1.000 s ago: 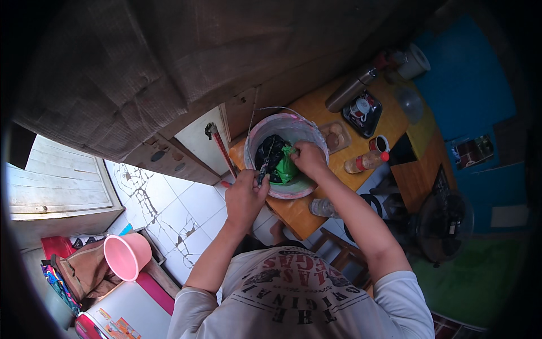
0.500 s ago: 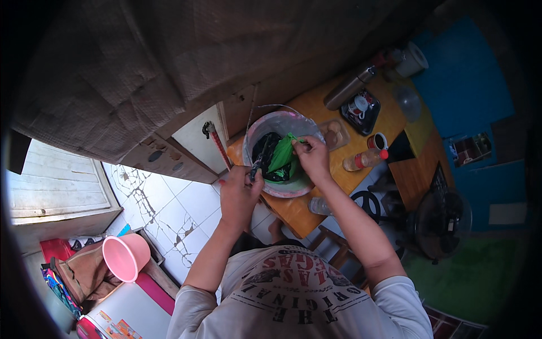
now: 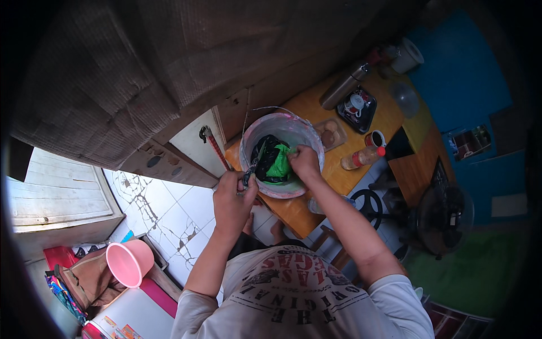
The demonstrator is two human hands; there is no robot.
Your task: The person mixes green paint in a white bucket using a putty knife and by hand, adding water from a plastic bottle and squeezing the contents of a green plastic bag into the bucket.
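While the left hand (image 3: 232,195), at eight o'clock from the middle of the bucket (image 3: 296,130), grips a dark twisted strip (image 3: 248,177) that leads to the black bag (image 3: 266,158), the right hand (image 3: 306,164), at four o'clock, is closed on the edge of the green bag (image 3: 279,165); both bags lie inside the bucket, the green one against the black one's four o'clock side; the bucket stands upright on the wooden worktop (image 3: 305,217); near its two o'clock rim sits a clear box (image 3: 331,134) of round brown things; a red-capped bottle (image 3: 361,159) lies at three o'clock, a metallic flask (image 3: 343,89) at one.
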